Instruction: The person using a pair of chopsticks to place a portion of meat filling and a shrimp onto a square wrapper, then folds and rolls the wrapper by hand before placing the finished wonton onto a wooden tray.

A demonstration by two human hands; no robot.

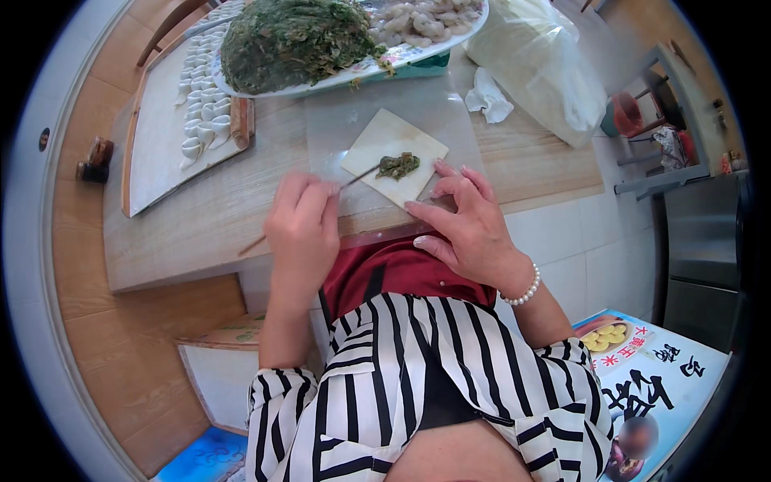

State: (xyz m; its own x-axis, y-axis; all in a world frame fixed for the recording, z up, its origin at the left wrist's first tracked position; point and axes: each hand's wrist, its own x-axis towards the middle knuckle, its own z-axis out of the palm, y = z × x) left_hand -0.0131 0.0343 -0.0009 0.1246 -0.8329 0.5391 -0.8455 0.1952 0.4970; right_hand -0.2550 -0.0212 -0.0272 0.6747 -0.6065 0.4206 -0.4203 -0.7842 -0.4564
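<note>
A square, pale dough wrapper (373, 149) lies on a sheet of clear plastic at the table's front edge, turned so its corners point near and far. Right of its centre sits a small heap of dark green chopped filling (399, 165). Pinched in my left hand (303, 229) is a thin stick (359, 175); its dark tip touches the heap and its brown end sticks out past the hand. My right hand (474, 225) has its fingers spread, with fingertips at the wrapper's right and near edges.
Beyond the wrapper, a large oval plate (309, 90) bears a mound of green filling (293, 44) and shrimp pieces (426, 20). At left, a floured board (169, 140) holds rows of folded dumplings (210, 108). A plastic bag (534, 68) and crumpled tissue (487, 96) lie at right.
</note>
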